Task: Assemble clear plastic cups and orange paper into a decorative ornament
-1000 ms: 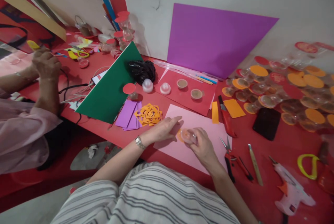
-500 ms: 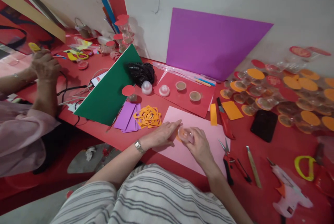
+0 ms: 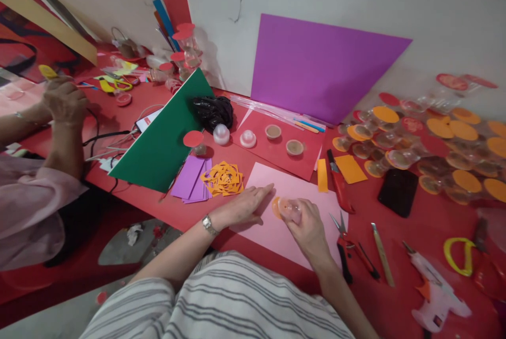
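My right hand (image 3: 308, 227) is closed around a small clear plastic cup (image 3: 291, 209) with an orange paper disc (image 3: 277, 207) at its left end. The cup is tipped on its side over a pink sheet of paper (image 3: 259, 233). Flat on the left part of that sheet rests my left hand (image 3: 245, 207), fingers stretched out and nothing in them. Beyond it lie cut orange paper pieces (image 3: 222, 178) and purple paper strips (image 3: 192, 179). Two small cups with brown contents (image 3: 294, 147) stand on a red sheet (image 3: 269, 155) further back.
At right are pointed snips (image 3: 343, 233), a red cutter (image 3: 340, 186), a craft knife (image 3: 382, 254), a glue gun (image 3: 438, 291), a black phone (image 3: 398, 192) and many disc-topped cups (image 3: 466, 181). A green board (image 3: 162, 138) leans at left; beyond it a co-worker's hands (image 3: 65, 99) hold something yellow.
My right hand has moved slightly right and turned the cup onto its side, bringing the orange disc into clearer view. My left hand stays flat on the paper, now farther from the cup.
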`<state>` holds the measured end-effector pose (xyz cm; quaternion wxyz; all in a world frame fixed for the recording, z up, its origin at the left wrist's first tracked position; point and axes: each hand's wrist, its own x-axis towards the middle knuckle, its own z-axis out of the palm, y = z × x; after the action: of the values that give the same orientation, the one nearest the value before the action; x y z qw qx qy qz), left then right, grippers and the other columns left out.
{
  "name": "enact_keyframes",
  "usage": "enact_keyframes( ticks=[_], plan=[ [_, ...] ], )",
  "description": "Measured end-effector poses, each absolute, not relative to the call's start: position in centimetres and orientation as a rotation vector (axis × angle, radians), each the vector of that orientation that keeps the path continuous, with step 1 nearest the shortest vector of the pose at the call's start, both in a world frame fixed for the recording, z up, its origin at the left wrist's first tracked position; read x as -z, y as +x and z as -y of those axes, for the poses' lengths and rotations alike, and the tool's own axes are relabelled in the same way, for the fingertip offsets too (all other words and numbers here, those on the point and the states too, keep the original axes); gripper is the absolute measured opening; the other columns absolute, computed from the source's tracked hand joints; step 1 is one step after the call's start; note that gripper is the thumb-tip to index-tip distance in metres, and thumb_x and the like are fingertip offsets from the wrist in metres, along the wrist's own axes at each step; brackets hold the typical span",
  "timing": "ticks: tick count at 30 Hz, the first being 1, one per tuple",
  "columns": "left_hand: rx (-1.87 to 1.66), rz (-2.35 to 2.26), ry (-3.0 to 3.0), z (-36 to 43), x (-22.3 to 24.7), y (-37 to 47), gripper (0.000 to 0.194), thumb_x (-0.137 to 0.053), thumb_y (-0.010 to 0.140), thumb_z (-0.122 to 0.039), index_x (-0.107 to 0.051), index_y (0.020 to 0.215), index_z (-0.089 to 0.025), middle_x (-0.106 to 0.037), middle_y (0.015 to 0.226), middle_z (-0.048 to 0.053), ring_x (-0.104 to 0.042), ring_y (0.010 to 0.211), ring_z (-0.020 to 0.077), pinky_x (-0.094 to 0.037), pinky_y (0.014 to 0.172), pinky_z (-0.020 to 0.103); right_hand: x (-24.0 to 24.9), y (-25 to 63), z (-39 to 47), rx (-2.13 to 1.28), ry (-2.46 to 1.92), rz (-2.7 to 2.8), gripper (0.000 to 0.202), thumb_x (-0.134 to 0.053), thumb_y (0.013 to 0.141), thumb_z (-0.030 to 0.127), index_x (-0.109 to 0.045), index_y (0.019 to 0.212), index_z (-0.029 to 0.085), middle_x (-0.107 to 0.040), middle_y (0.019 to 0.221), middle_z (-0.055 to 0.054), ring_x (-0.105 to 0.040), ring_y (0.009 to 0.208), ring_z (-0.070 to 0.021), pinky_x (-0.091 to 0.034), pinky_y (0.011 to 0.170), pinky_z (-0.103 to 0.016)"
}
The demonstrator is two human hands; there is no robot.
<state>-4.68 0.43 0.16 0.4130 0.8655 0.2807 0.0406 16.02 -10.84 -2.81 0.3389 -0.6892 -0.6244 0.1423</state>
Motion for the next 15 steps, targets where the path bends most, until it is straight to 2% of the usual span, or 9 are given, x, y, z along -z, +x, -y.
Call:
enact_keyframes(
  ticks=[5,9,15],
  plan=[
    [-0.098,-0.736,2.178,-0.5,-0.4,-4.3,0.109,-0.089,0.071,-0.018,-0.022,0.157,-0.024,-0.052,0.151,0.019,-0.053,0.135,0.0345,-0.045,0.110,0.051,3.1,16.5,11.3,-0.388,-1.782,1.620,0.026,-0.060,0.089,0.039,-0.060,0.109,0.022,-0.068,0.105,-0.011,-0.060,0.095,-0.0296,-0.051,0.084,-0.046],
    [-0.136,-0.801,2.214,-0.4,-0.1,-3.6,0.107,-0.088,0.074,-0.024,-0.020,0.156,-0.023,-0.056,0.147,0.019,-0.056,0.131,0.0348,-0.047,0.105,0.051,2.7,16.5,11.0,-0.418,-1.756,1.616,0.036,-0.063,0.088,0.039,-0.061,0.120,0.021,-0.069,0.114,-0.012,-0.062,0.102,-0.0297,-0.052,0.087,-0.045],
    [-0.106,-0.740,2.279,-0.4,-0.1,-2.8,0.113,-0.093,0.066,-0.019,-0.023,0.155,-0.023,-0.056,0.146,0.018,-0.056,0.131,0.0354,-0.045,0.109,0.051,2.4,16.7,9.8,-0.472,-1.735,1.632,0.025,-0.060,0.092,0.042,-0.068,0.107,0.024,-0.073,0.103,-0.008,-0.063,0.093,-0.0272,-0.052,0.082,-0.042]
  ],
)
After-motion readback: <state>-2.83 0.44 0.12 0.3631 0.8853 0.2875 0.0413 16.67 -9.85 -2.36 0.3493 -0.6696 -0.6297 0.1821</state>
